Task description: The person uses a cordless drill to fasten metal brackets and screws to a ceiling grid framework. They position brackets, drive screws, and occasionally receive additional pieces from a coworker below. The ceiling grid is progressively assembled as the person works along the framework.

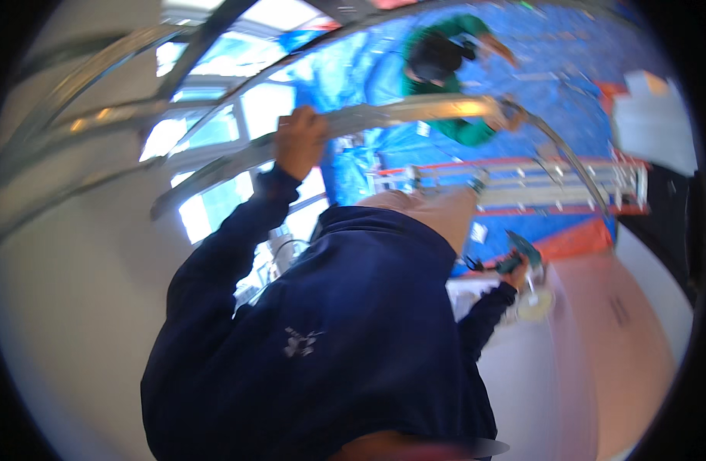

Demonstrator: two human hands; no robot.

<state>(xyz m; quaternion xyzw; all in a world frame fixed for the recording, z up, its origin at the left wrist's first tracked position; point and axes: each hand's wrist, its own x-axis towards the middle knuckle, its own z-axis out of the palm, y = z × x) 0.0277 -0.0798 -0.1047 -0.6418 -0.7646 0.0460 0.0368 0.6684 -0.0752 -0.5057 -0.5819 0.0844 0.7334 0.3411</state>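
My left hand (299,144) is raised and closed around the edge of a long metal channel (383,115), which slants across the upper middle of the head view. Low on the right, my right hand (516,275) grips a teal and black power tool (525,250) by its handle; its exact kind is not clear. Past the channel, a co-worker (433,65) in a green top and dark cap has one hand (506,117) near the channel's far end. The co-worker's other hand (497,50) is stretched out to the right.
Under my feet runs a grey platform (553,187) with red edges. Blue plastic sheeting (368,77) covers the floor around it. More curved-looking metal framing (99,69) crosses overhead at the left, near bright windows (214,123). Pinkish boards (614,330) stand at the lower right.
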